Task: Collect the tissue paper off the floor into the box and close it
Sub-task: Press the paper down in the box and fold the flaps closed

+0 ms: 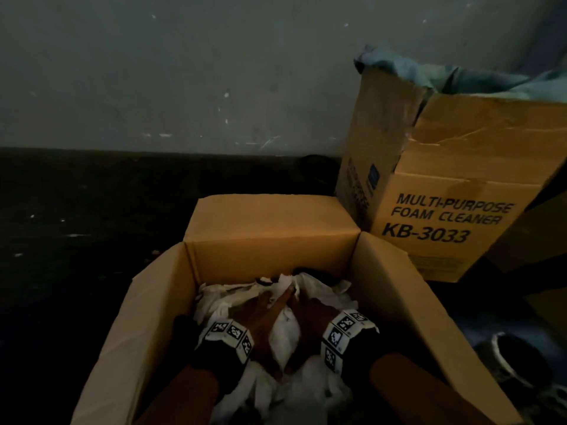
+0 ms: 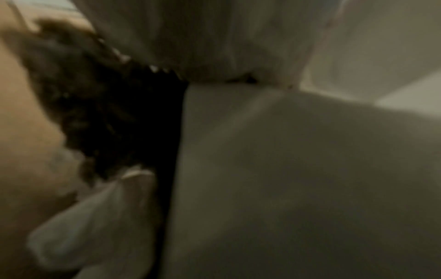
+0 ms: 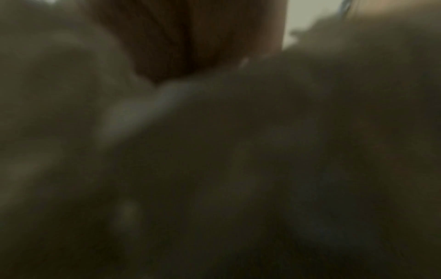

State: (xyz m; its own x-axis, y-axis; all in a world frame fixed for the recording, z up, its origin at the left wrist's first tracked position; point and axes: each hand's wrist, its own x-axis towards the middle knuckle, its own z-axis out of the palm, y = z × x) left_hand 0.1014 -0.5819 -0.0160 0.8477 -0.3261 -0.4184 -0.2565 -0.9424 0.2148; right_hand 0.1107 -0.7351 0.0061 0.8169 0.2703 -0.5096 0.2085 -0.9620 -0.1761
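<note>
An open cardboard box (image 1: 270,256) stands on the dark floor, its flaps spread outward. Crumpled white tissue paper (image 1: 285,332) fills its bottom. Both my hands are inside the box. My left hand (image 1: 264,317) lies flat on the tissue with fingers stretched toward the far wall. My right hand (image 1: 310,317) rests beside it on the same heap, thumb spread; tissue partly hides its fingertips. The left wrist view is blurred, with tissue (image 2: 286,169) close up and a cardboard wall (image 2: 19,132) at left. In the right wrist view only dim blurred tissue (image 3: 214,151) shows.
A taller box printed "MULTI-PURPOSE FOAM CLEANER" (image 1: 460,179) stands right behind the open box, holding blue-green cloth (image 1: 429,75). A round metal-rimmed object (image 1: 515,360) lies on the floor at lower right. A grey wall (image 1: 184,72) rises behind, and dark floor (image 1: 76,225) stretches left.
</note>
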